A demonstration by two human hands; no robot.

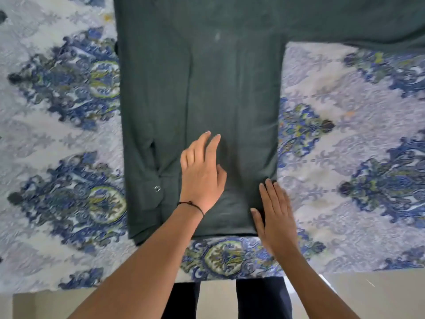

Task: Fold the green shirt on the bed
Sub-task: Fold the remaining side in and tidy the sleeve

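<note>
On the patterned bedspread (pixel 345 157) the green shirt (pixel 207 88) lies flat, one side turned in, the far sleeve (pixel 356 21) spread wide. The left hand (pixel 202 178) rests flat on the shirt's lower middle and the right hand (pixel 276 215), fingers straight, lies along the shirt's lower side edge (neither grips anything). I'd smooth outward from the shirt's middle, then fold that side.

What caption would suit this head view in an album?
Left hand and right hand press a green shirt on a patterned bedspread, one sleeve folded in, the other stretched out.

Soft even daylight, faint shadows, slight motion blur, wide-angle edge bending
</note>
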